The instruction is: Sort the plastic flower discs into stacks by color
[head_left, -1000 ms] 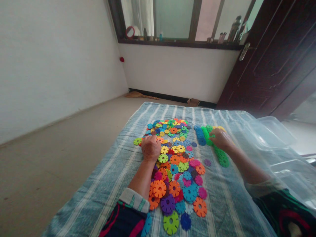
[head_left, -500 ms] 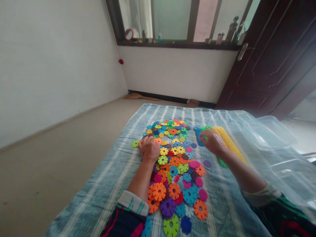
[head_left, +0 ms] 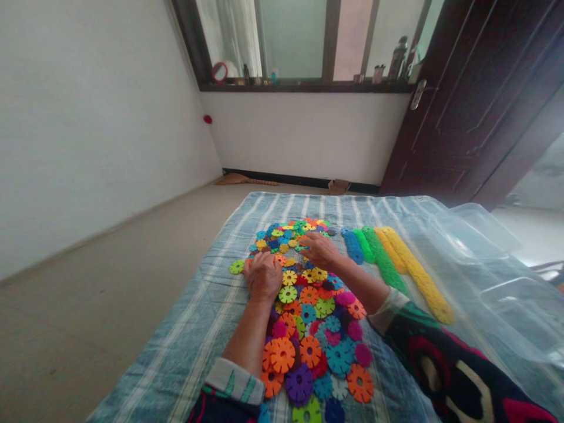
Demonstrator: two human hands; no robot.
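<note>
A heap of flat, notched plastic discs (head_left: pixel 311 296) in many colours lies on a blue striped cloth (head_left: pixel 202 317). My left hand (head_left: pixel 263 275) rests curled, knuckles up, on the heap's left edge; what it holds, if anything, is hidden. My right hand (head_left: pixel 321 249) reaches across to the far part of the heap, its fingers bent down onto small discs there. To the right lie stacked rows of discs laid on their sides: blue (head_left: pixel 353 245), green (head_left: pixel 384 262) and yellow (head_left: pixel 418 275).
A clear plastic tub (head_left: pixel 489 258) stands at the right on the cloth. Bare floor (head_left: pixel 110 258) spreads to the left. A dark wooden door (head_left: pixel 476 100) and a window sill with small items are at the back. A broom lies by the far wall.
My right hand has left the green and yellow rows and moved left onto the far part of the disc heap. The left hand has barely shifted.
</note>
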